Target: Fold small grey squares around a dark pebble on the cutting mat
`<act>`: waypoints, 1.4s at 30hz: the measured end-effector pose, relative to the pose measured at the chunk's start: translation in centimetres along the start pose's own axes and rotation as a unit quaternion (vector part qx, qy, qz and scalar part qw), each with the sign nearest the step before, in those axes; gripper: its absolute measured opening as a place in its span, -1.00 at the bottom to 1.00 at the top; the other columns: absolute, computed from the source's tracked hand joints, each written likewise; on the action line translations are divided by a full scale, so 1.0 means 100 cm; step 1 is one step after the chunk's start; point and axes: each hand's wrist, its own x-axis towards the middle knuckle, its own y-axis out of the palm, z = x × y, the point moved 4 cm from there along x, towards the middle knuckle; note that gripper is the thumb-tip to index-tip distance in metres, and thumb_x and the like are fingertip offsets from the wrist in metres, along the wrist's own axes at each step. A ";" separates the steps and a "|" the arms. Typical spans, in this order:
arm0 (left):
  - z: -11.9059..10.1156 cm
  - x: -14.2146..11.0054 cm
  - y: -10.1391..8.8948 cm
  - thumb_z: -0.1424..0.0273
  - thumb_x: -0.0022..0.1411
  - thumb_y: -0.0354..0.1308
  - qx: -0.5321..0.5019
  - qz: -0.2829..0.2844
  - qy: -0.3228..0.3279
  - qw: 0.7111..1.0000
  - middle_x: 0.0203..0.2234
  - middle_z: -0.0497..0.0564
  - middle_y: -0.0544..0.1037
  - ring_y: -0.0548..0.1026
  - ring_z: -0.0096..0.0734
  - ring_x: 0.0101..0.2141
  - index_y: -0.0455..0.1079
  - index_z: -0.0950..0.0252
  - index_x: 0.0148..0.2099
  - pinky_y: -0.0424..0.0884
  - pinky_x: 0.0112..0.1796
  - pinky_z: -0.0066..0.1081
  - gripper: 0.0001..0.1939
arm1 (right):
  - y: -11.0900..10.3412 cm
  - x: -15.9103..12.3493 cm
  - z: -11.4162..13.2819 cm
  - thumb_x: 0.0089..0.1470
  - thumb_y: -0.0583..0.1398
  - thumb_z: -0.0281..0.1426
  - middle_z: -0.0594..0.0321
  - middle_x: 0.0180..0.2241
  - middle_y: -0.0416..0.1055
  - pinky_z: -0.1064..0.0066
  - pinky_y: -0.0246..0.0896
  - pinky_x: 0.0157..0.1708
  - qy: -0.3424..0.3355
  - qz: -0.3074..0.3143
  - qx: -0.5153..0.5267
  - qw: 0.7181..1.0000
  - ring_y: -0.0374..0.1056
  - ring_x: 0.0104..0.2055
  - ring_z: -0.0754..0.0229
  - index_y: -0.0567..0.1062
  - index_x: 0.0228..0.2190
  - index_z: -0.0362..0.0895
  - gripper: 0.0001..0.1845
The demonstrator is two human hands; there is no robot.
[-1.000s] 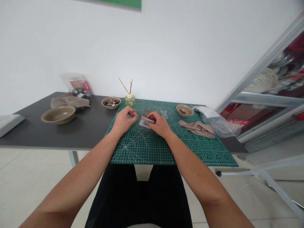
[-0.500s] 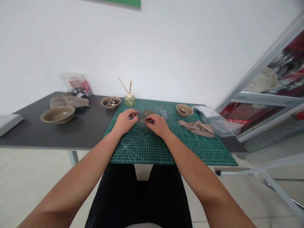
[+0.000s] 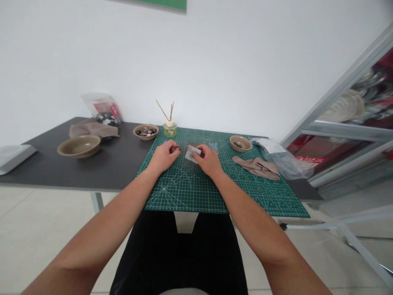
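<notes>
Over the green cutting mat (image 3: 172, 196), my left hand (image 3: 166, 156) is closed, with a small brownish lump, apparently a stone (image 3: 175, 148), at its fingertips. My right hand (image 3: 209, 160) pinches a small pale grey square sheet (image 3: 191, 153) by its right edge; the sheet is tilted and looks like sandpaper. The two hands are a short gap apart. Behind the sheet, a brown square piece (image 3: 193, 144) lies partly hidden on the mat. A bluish piece (image 3: 213, 146) lies just beyond my right hand.
A bowl of stones (image 3: 146, 132) and a reed diffuser (image 3: 170, 128) stand at the back. Right are a bowl with a few stones (image 3: 241, 144), a brown cloth (image 3: 258, 167) and a plastic bag (image 3: 279, 159). Left are a larger bowl (image 3: 79, 147) and another cloth (image 3: 92, 129).
My hands were close together, fingertips nearly touching; now they are farther apart. The pale face of the sheet in my right hand has come into view. The camera has shifted slightly.
</notes>
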 end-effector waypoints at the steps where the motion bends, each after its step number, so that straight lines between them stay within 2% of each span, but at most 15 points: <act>1: 0.000 0.000 0.000 0.37 0.15 0.09 -0.003 0.003 -0.002 1.000 -0.52 -0.11 0.43 0.37 -0.41 -0.45 0.39 0.24 -0.30 0.25 -0.36 -0.39 -0.91 | -0.001 0.000 -0.001 0.07 0.21 -0.32 0.36 -0.47 0.41 0.45 0.08 -0.37 0.010 -0.010 0.004 1.000 0.27 -0.45 0.27 0.48 -0.29 -0.10 -0.85; 5: 0.000 0.001 0.000 0.37 0.19 0.05 -0.005 -0.005 0.002 1.000 -0.48 -0.08 0.44 0.40 -0.37 -0.41 0.37 0.24 -0.29 0.27 -0.32 -0.36 -0.90 | 0.000 0.002 -0.007 0.06 0.19 -0.32 0.33 -0.45 0.44 0.44 0.11 -0.36 0.033 -0.026 0.007 0.999 0.29 -0.44 0.25 0.48 -0.26 -0.10 -0.82; 10: 0.002 0.005 0.002 0.41 0.23 0.01 -0.006 -0.017 0.054 0.998 -0.29 0.01 0.42 0.41 -0.33 -0.29 0.36 0.24 -0.27 0.33 -0.17 -0.30 -0.89 | -0.002 0.006 -0.006 0.09 0.18 -0.34 0.30 -0.41 0.49 0.43 0.12 -0.35 0.052 -0.008 -0.022 0.998 0.35 -0.42 0.21 0.42 -0.12 -0.10 -0.72; 14: 0.005 0.007 0.005 0.43 0.27 -0.06 -0.040 -0.018 0.068 0.997 -0.32 0.01 0.37 0.39 -0.31 -0.25 0.31 0.23 -0.30 0.34 -0.14 -0.30 -0.86 | -0.010 0.012 0.013 0.19 0.11 -0.31 0.22 -0.34 0.52 0.38 0.09 -0.32 0.019 0.002 -0.180 0.983 0.38 -0.33 0.13 0.45 -0.23 -0.08 -0.84; 17: 0.007 0.006 0.004 0.44 0.28 -0.10 -0.074 -0.036 0.057 0.995 -0.37 -0.01 0.35 0.38 -0.32 -0.26 0.25 0.22 -0.34 0.33 -0.15 -0.30 -0.85 | -0.011 0.017 0.027 0.24 0.07 -0.36 0.16 -0.27 0.53 0.35 0.10 -0.27 -0.052 0.011 -0.267 0.962 0.37 -0.23 0.09 0.46 -0.23 -0.08 -0.83; 20: 0.011 0.006 0.002 0.47 0.26 -0.15 -0.126 -0.047 0.028 0.991 -0.45 -0.05 0.34 0.38 -0.33 -0.34 0.20 0.21 -0.40 0.32 -0.22 -0.33 -0.80 | -0.005 0.023 0.034 0.26 0.04 -0.42 0.11 -0.19 0.51 0.33 0.10 -0.19 -0.116 0.026 -0.309 0.944 0.33 -0.13 0.07 0.47 -0.20 -0.10 -0.79; 23: 0.013 0.007 0.000 0.41 0.30 -0.19 -0.145 -0.064 0.012 0.987 -0.51 -0.05 0.32 0.36 -0.32 -0.37 0.15 0.20 -0.47 0.31 -0.26 -0.33 -0.73 | 0.000 0.031 0.034 0.28 0.01 -0.45 0.11 -0.15 0.49 0.32 0.12 -0.19 -0.114 0.028 -0.316 0.941 0.32 -0.14 0.08 0.42 -0.06 -0.13 -0.72; 26: 0.014 0.008 -0.001 0.36 0.26 -0.03 -0.103 -0.074 0.013 0.992 -0.52 -0.07 0.29 0.31 -0.34 -0.39 0.13 0.20 -0.46 0.28 -0.28 -0.33 -0.78 | 0.009 0.035 0.036 0.29 0.00 -0.44 0.06 -0.12 0.47 0.26 0.11 -0.12 -0.158 0.046 -0.358 0.919 0.27 -0.07 0.02 0.45 -0.09 -0.14 -0.73; 29: 0.014 0.009 -0.001 0.51 0.05 0.15 -0.046 -0.085 0.038 0.995 -0.48 -0.11 0.25 0.27 -0.38 -0.40 0.10 0.20 -0.42 0.25 -0.29 -0.35 -0.77 | 0.019 0.038 0.029 0.30 -0.01 -0.42 0.03 -0.12 0.47 0.22 0.12 -0.10 -0.153 0.061 -0.385 0.908 0.26 -0.03 -0.03 0.49 -0.16 -0.15 -0.72; 32: 0.014 0.010 0.001 0.61 0.01 0.10 -0.030 -0.088 0.069 0.993 -0.46 -0.10 0.23 0.26 -0.38 -0.39 0.07 0.19 -0.41 0.25 -0.28 -0.34 -0.73 | 0.028 0.039 0.015 0.27 -0.01 -0.47 0.04 -0.16 0.49 0.23 0.16 -0.10 -0.103 0.109 -0.380 0.913 0.31 -0.06 0.01 0.52 -0.18 -0.16 -0.70; 35: 0.012 0.010 0.003 0.64 0.02 0.08 -0.028 -0.073 0.092 0.993 -0.44 -0.08 0.23 0.27 -0.36 -0.37 0.05 0.19 -0.39 0.26 -0.27 -0.33 -0.71 | 0.031 0.038 0.008 0.18 0.09 -0.48 0.04 -0.14 0.51 0.26 0.20 -0.10 -0.076 0.146 -0.350 0.922 0.37 -0.09 0.04 0.55 -0.19 -0.16 -0.75; 39: 0.009 0.008 0.006 0.68 0.00 0.07 -0.028 -0.056 0.118 0.991 -0.41 -0.07 0.25 0.30 -0.35 -0.33 0.06 0.19 -0.38 0.28 -0.25 -0.33 -0.69 | 0.027 0.034 0.017 0.09 0.18 -0.43 0.04 -0.14 0.54 0.25 0.23 -0.04 -0.071 0.109 -0.264 0.956 0.39 -0.06 0.02 0.57 -0.18 -0.18 -0.75; 42: 0.009 0.007 0.006 0.68 0.00 0.06 -0.037 -0.049 0.111 0.992 -0.39 -0.06 0.25 0.29 -0.36 -0.33 0.09 0.20 -0.35 0.29 -0.27 -0.34 -0.71 | 0.027 0.026 0.031 0.13 0.17 -0.44 0.15 -0.15 0.57 0.37 0.26 -0.05 -0.080 0.097 -0.102 0.987 0.44 -0.11 0.17 0.57 -0.14 -0.16 -0.74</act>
